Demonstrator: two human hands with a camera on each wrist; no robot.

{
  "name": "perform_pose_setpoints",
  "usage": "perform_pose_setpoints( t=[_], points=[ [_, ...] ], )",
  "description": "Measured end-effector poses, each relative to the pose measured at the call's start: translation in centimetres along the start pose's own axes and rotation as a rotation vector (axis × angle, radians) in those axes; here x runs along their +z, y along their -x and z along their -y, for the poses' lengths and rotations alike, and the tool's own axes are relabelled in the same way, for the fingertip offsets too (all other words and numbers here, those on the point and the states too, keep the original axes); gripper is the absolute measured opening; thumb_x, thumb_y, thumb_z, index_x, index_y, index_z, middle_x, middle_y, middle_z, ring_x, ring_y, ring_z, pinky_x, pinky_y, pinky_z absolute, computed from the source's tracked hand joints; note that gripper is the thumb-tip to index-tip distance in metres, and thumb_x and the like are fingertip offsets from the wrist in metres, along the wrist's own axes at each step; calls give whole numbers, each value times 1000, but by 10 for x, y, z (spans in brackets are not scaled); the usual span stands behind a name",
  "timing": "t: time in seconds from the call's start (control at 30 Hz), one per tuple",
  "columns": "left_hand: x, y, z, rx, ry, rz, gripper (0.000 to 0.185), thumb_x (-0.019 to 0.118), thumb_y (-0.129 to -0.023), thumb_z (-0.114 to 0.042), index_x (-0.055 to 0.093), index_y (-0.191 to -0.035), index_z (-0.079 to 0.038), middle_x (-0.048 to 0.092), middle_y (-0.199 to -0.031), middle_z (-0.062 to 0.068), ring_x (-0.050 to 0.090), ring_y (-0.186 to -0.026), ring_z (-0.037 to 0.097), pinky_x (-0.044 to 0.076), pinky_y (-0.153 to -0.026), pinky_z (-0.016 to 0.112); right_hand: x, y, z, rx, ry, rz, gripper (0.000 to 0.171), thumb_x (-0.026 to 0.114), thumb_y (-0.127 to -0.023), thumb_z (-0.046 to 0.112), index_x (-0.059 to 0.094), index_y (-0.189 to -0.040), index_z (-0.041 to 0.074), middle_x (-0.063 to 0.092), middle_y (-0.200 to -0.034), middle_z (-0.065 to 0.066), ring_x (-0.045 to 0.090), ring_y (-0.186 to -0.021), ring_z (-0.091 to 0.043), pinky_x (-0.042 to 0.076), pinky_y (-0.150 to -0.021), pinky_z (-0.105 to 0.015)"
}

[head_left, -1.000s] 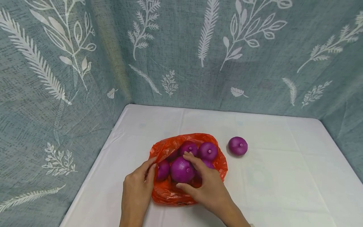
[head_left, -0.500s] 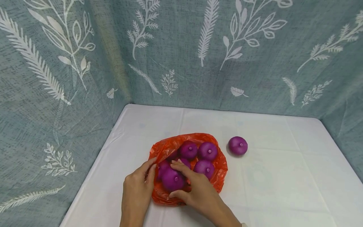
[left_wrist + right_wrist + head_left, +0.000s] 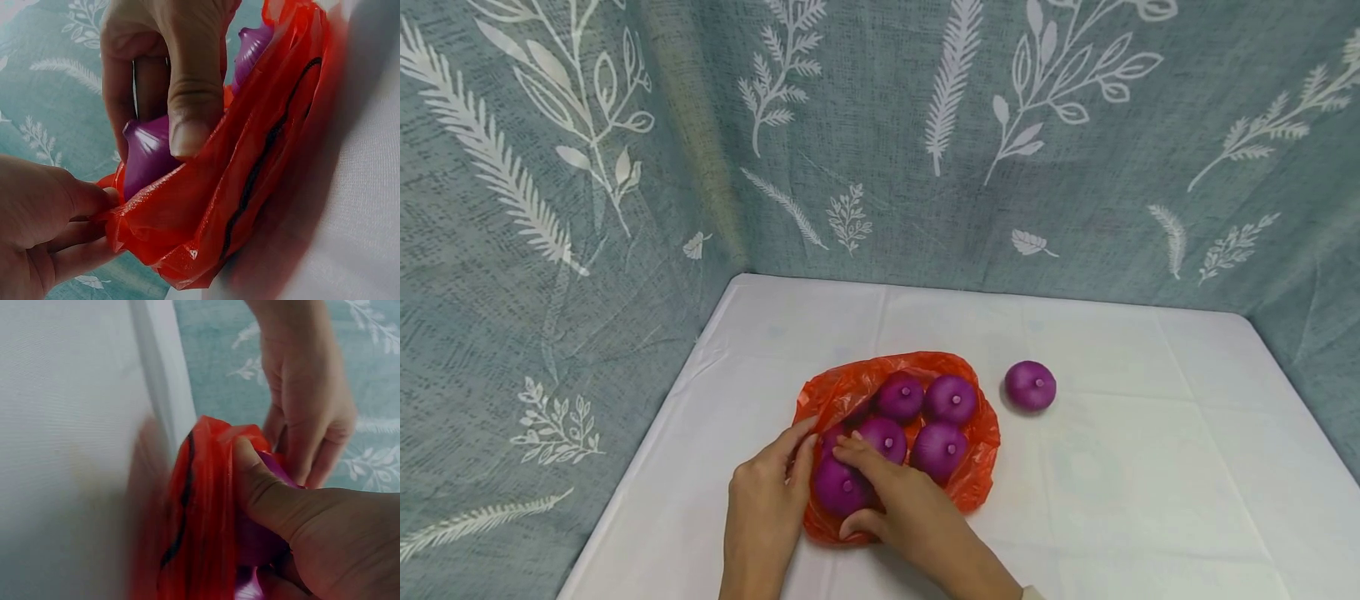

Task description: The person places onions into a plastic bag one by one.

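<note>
A red plastic bag (image 3: 976,479) lies open on the white table with several purple onions in it. My left hand (image 3: 769,492) pinches the bag's left rim between thumb and fingers. My right hand (image 3: 910,517) curls its thumb and fingers round an onion (image 3: 842,487) at the bag's front left. In the left wrist view that onion (image 3: 147,156) stands stem up, just inside the red film. Behind it, inside the bag, are other onions, one in the middle (image 3: 883,437) and one at the right (image 3: 938,450).
A single onion (image 3: 1030,386) sits on the table to the right of the bag. The white table (image 3: 1150,450) reaches back to a blue-green curtain (image 3: 880,125) with white leaf prints. A black cord (image 3: 269,147) runs along the bag's side.
My right hand has moved left and toward me with the onion, from the bag's middle to its front left. My left hand keeps its place on the rim.
</note>
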State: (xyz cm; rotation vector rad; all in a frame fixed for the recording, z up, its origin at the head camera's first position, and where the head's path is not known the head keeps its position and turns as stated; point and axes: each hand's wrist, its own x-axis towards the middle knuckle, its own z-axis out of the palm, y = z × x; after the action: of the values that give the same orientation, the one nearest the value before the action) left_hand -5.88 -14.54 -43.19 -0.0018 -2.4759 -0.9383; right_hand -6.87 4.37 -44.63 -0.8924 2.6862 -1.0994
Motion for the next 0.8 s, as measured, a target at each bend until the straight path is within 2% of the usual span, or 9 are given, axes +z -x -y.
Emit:
perform_pose_setpoints(
  t=[0.27,0.8],
  points=[
    [1,2,2,-13,8,6,26,80,-95,-8,80,-121,-8,80,-111,15,78,-99,32,64,-80,48,8,-1,2,-36,85,12,78,79,-88,43,50,-159,25,41,-167,12,38,-153,-9,51,-111,-38],
    [2,2,2,4,14,6,27,80,-94,-5,79,-121,-5,79,-112,18,78,-100,34,64,-80,49,11,2,-2,-92,153,38,81,78,-90,43,47,-160,21,37,-169,9,32,-156,-9,51,-111,-34]
  ],
)
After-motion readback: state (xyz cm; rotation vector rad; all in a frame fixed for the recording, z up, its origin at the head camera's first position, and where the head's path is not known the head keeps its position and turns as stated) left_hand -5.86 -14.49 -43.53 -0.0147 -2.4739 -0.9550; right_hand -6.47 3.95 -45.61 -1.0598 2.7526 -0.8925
